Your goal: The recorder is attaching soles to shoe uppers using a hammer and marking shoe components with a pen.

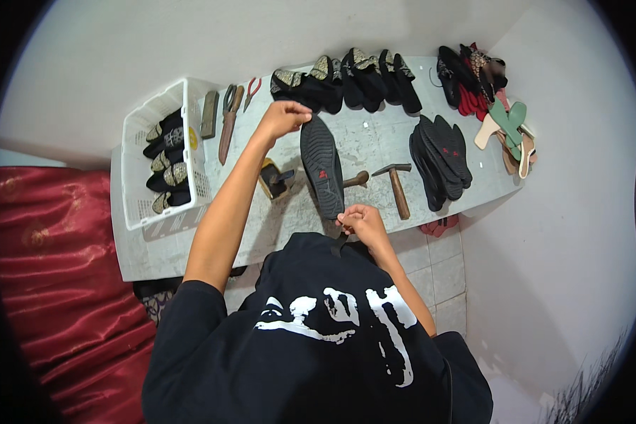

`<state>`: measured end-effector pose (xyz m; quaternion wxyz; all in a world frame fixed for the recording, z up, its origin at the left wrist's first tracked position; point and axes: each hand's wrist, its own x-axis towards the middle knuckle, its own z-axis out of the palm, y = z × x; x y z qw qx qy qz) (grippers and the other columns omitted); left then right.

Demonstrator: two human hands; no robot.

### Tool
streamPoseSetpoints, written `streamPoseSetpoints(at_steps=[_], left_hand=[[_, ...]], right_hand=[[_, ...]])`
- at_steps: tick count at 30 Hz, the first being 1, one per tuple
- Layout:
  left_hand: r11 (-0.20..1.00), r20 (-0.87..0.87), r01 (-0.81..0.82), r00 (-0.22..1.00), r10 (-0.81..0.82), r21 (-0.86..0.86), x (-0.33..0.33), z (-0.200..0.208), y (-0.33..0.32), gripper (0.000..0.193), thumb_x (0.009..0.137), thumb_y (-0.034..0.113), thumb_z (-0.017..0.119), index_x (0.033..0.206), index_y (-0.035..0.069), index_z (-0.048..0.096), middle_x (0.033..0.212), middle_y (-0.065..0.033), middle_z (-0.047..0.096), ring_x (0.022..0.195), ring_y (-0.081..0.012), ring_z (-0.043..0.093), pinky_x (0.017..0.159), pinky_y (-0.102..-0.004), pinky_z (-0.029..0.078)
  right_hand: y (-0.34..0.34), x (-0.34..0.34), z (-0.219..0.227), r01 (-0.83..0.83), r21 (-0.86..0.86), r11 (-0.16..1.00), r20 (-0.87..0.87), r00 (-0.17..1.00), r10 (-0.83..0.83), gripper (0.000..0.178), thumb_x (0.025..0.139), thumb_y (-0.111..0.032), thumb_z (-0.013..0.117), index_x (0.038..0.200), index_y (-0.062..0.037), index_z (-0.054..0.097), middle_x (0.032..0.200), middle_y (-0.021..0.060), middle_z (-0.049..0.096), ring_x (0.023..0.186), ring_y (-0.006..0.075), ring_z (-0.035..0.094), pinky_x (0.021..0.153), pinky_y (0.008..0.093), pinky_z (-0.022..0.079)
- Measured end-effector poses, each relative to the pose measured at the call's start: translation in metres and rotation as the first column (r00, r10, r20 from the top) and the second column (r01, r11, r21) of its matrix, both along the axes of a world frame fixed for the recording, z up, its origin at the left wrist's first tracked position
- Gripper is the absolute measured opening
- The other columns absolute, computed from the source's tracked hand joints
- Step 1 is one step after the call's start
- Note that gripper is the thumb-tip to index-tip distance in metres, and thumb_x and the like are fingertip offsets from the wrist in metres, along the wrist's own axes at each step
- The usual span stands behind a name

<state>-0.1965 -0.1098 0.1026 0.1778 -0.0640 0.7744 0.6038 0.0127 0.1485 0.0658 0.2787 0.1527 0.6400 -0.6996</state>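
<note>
A black ridged shoe sole (321, 159) with a small red mark is held upright over the grey table (240, 237). My left hand (285, 119) pinches its far end, fingers closed. My right hand (362, 223) grips the near end between thumb and fingers. Partly hidden behind the sole is a wooden-handled tool (357, 179). To the right of it lies a hammer (398, 191) with a wooden handle. Left of the sole sits a yellow-and-black container (273, 181), with something dark and bluish on top.
A white plastic basket (196, 152) of patterned black shoes stands at left. Past it lie a block (209, 114), a sheathed knife (228, 134) and red pliers (252, 94). Shoes (364, 85) line the back. Black soles (439, 161) and green and beige insoles (509, 131) lie right.
</note>
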Motion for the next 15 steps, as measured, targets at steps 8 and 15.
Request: streamPoseSetpoints(at_steps=[8,15], left_hand=[[0.995,0.001,0.01,1.0,-0.01,-0.102,-0.015,-0.022,0.0,0.013,0.092,0.016,0.08,0.102,0.009,0.078,0.094,0.0017,0.075,0.084,-0.0079,0.064,0.073,-0.026,0.05],[0.991,0.026,0.06,0.998,-0.058,-0.119,-0.027,-0.038,-0.003,0.014,0.092,0.017,0.081,0.102,0.008,0.079,0.091,0.0017,0.074,0.081,-0.0073,0.062,0.073,-0.0251,0.05]], right_hand=[[0.001,-0.013,-0.017,-0.014,0.052,0.999,0.021,1.0,0.013,0.011,0.093,-0.006,0.074,0.091,0.002,0.067,0.079,0.0091,0.074,0.064,0.011,0.063,0.059,0.0254,0.048],[0.002,-0.018,-0.024,-0.108,0.158,0.982,-0.028,0.993,0.114,0.012,0.094,-0.009,0.073,0.089,0.0012,0.069,0.081,0.0077,0.074,0.068,0.0102,0.064,0.063,0.0252,0.049]])
